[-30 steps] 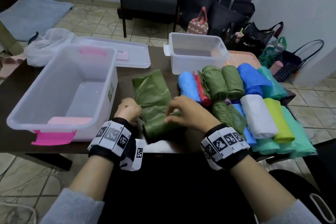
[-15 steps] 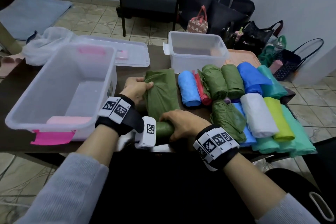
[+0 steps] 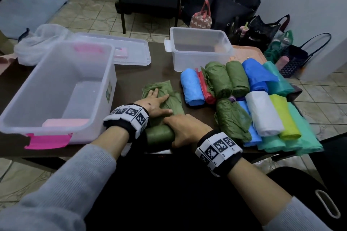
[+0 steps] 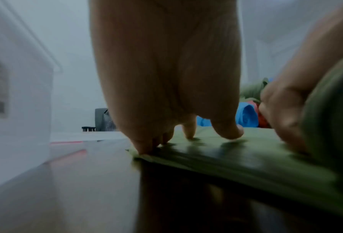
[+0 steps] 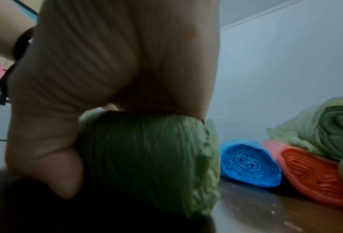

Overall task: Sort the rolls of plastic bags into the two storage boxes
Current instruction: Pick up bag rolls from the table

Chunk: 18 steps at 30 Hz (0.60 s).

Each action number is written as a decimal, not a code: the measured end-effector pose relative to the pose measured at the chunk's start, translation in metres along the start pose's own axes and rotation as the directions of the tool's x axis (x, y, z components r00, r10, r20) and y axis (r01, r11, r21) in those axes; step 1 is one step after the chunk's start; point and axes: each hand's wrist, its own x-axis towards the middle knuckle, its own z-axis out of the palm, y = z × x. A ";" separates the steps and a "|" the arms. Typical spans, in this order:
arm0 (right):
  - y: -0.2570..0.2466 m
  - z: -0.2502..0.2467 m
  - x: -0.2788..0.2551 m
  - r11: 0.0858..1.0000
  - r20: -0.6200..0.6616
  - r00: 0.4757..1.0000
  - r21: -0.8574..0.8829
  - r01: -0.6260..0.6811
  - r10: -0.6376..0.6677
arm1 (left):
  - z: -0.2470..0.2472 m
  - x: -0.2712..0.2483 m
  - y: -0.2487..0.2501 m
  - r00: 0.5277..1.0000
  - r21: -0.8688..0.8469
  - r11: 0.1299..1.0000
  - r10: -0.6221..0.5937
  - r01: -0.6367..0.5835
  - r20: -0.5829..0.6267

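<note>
Step in hand, as judged: a loosened green roll was being rewound before sorting, not yet boxed. It lay at the table's near edge, at 6 o'clock, its unrolled tail stretched toward 12 o'clock.

Left hand was laid flat on the tail, fingers straight and slightly spread, tips pressed into the plastic; nothing was gripped. Right hand was curled over the rolled part, thumb tucked against its near face, so the roll was clamped.

Both boxes looked empty of rolls: the big box at 9 o'clock, the small box at 1 o'clock. The pile of blue, red, green, white, yellow and teal rolls sat at 3 o'clock, unsorted. Task judged barely begun.

Next move, as judged: the tail should be kept taut and flat under the left hand while the roll is wound forward, then the roll lifted into a box. Thin film could slip or telescope sideways.

Hard to tell: the sorting rule could not be read from the frames. The roll's left end was hidden behind the left wristband. Right fingertips were covered by the palm in the right wrist view. The box label was blurred. Pile bottom layer was partly covered.
</note>
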 end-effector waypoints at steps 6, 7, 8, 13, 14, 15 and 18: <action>-0.008 -0.008 -0.003 0.996 -0.004 1.000 0.082 0.025 -0.025 | 0.003 0.001 -0.002 1.000 0.050 0.999 0.006 -0.005 -0.011; -0.009 -0.007 -0.004 0.996 -0.009 1.000 0.085 0.023 -0.022 | 0.004 0.000 -0.003 1.000 0.048 0.999 0.012 -0.011 -0.014; -0.010 -0.004 -0.004 0.996 -0.011 1.000 0.090 0.017 -0.016 | 0.004 -0.001 -0.003 1.000 0.049 0.999 0.016 -0.015 -0.016; -0.012 0.008 -0.009 0.996 -0.065 0.998 0.089 0.012 -0.006 | 0.003 -0.002 -0.002 1.000 0.053 0.998 0.018 -0.017 -0.018; -0.012 0.009 -0.010 0.996 -0.079 0.997 0.091 0.012 -0.005 | 0.003 -0.002 -0.002 1.000 0.053 0.998 0.016 -0.015 -0.014; -0.012 0.010 -0.011 0.996 -0.093 0.996 0.088 0.013 -0.005 | 0.003 -0.003 -0.001 1.000 0.053 0.999 0.014 -0.013 -0.012; -0.013 0.011 -0.014 0.997 -0.096 0.995 0.074 0.008 -0.001 | 0.002 -0.004 -0.001 1.000 0.049 0.999 0.017 -0.016 -0.014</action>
